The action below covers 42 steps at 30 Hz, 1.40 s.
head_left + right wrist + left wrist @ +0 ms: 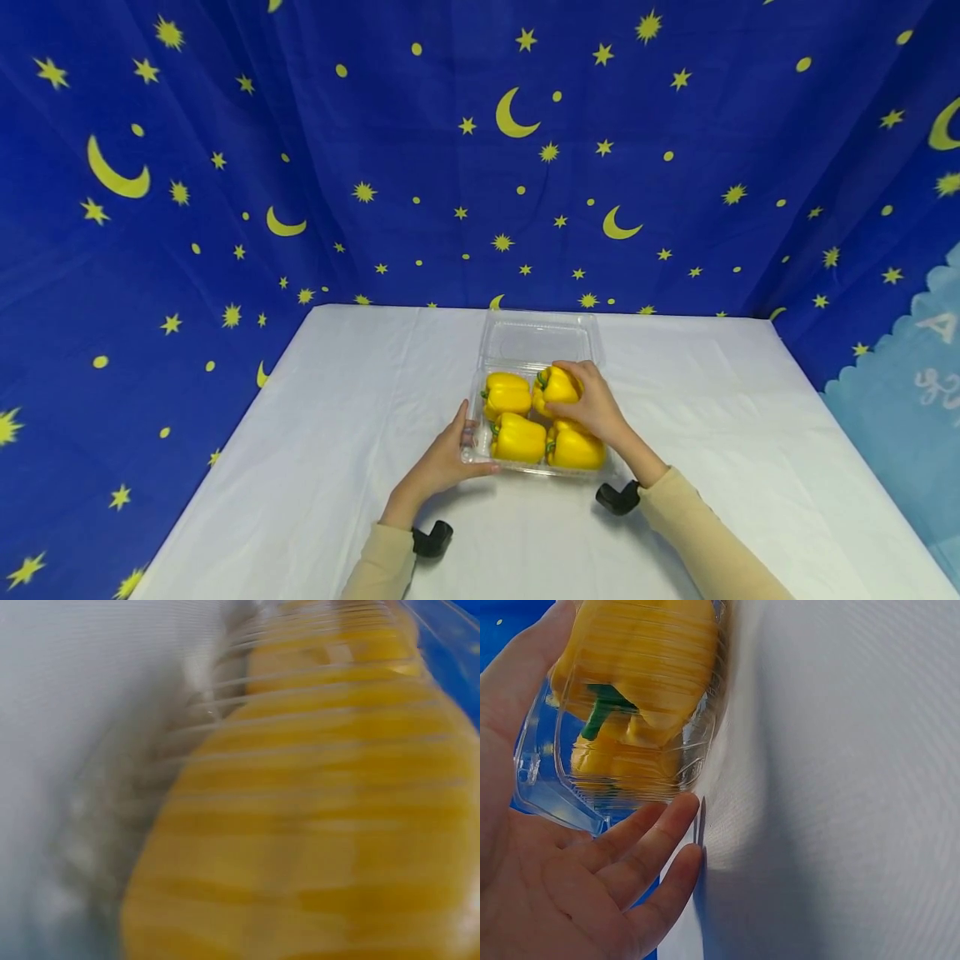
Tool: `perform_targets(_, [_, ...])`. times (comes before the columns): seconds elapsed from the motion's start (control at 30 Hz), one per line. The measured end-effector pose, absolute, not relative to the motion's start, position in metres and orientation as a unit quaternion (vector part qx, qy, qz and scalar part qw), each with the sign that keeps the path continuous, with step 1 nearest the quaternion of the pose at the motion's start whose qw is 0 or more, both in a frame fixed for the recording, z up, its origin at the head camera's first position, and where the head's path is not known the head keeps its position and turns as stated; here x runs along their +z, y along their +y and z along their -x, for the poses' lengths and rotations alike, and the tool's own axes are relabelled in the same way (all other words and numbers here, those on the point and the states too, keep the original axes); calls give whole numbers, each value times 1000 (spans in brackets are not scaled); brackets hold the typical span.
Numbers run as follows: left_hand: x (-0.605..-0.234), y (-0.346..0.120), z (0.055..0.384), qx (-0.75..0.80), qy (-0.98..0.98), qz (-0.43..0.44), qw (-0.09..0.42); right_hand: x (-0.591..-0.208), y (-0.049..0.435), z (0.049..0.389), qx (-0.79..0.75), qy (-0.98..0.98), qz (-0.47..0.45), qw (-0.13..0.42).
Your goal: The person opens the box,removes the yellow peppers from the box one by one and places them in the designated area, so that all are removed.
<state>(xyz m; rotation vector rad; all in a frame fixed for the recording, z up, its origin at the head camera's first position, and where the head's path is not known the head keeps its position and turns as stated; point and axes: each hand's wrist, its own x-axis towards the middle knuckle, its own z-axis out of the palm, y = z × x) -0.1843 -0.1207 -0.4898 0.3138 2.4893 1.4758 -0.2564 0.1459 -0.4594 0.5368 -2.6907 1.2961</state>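
Observation:
Several yellow bell peppers sit in a clear plastic clamshell container [487, 457]. My right hand [592, 404] grips the back-right pepper [557, 387], thumb in front and fingers over its far side. Below that hand lies the front-right pepper [576, 448]. At the left are the back-left pepper [507, 395] and the front-left pepper [519, 439]. My left hand [446, 458] holds the container's front-left corner, its thumb along the front. The left wrist view shows the left hand [577, 885] with fingertips at the ribbed wall. In the right wrist view, a blurred pepper [315, 847] shows through the wall.
The container's lid [540, 340] stands open at the back, near the table's far edge. A white cloth [360, 400] covers the table. Blue star-patterned curtains [420, 150] hang behind and beside it. A light-blue panel [900, 417] borders the right side.

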Motion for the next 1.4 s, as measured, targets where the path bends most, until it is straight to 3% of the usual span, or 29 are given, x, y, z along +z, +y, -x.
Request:
perform_targets(0.77, [-492,-120,181,508,847,-108,117,-441,156,246,410,-889,-194,60])
perform_targets(1.4, [-493,-118,182,503,850,-111,111,-393,181,240,398,-890,-194,108])
